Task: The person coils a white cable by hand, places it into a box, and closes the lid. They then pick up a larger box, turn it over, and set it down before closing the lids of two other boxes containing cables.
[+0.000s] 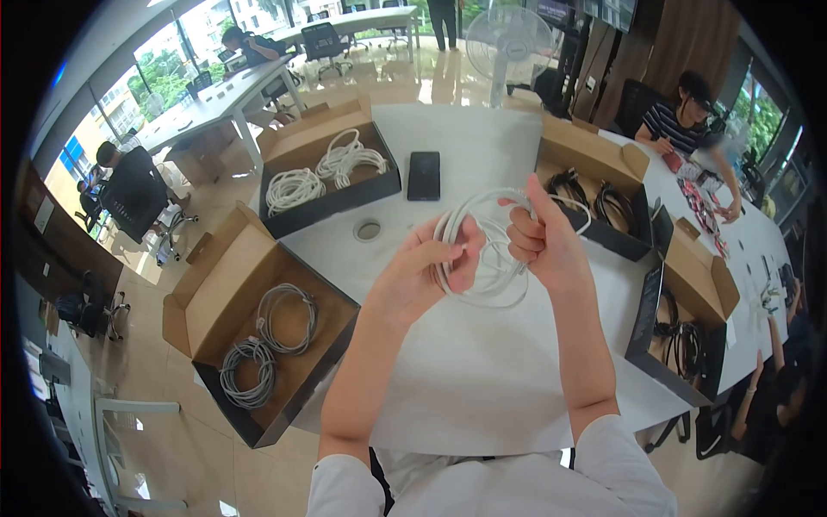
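Observation:
A white cable (491, 200) hangs in loose loops between my two hands, above the white table (482, 379). My left hand (426, 267) is closed around the left side of the coil. On the opposite side, the fingers of my right hand (543, 228) curl around the cable, thumb pointing up. A loose stretch of cable arcs out to the right behind my right hand. Beyond my hands lies a black phone-like slab (424, 177) flat on the table. Part of the coil is hidden by my fingers.
Open boxes stand around me: one with white cable coils (295, 189), one with grey cable coils (248, 372), and two at right with black cables (613, 207). A round table grommet (368, 230) is left of centre. A standing fan (500, 52) and other people are beyond.

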A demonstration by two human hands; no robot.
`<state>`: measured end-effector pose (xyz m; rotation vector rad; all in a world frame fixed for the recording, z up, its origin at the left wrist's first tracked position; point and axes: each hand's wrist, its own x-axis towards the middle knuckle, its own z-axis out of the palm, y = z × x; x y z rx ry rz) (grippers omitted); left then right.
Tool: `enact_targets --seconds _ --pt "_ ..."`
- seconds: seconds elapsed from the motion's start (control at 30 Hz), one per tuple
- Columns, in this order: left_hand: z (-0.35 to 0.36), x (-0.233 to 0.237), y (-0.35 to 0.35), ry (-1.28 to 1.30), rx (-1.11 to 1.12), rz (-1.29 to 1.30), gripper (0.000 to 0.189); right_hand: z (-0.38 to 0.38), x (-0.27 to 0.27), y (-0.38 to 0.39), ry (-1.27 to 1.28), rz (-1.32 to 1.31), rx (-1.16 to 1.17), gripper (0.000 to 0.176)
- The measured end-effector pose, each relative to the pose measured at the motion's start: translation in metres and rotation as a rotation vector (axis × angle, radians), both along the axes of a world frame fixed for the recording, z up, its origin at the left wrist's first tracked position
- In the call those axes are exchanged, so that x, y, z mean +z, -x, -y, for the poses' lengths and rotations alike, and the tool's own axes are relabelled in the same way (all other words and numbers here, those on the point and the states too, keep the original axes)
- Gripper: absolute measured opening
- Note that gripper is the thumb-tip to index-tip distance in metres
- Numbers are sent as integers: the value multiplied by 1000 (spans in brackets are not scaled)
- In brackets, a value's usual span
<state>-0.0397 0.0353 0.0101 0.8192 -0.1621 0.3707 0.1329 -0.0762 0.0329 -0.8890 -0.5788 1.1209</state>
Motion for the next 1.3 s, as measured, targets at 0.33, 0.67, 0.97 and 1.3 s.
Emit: enact_targets --seconds 0.33,0.67,0.97,1.3 --pt "-17 7 17 23 35 -27 35 -29 8 14 -134 292 -56 28" --pt "-9 8 6 -81 66 -209 40 -23 4 1 -49 411 -68 24" --pt "-20 9 9 297 485 35 37 -27 -2 5 -263 766 -525 30" --pt "-37 21 34 377 592 321 36 -28 -8 16 80 733 145 50"
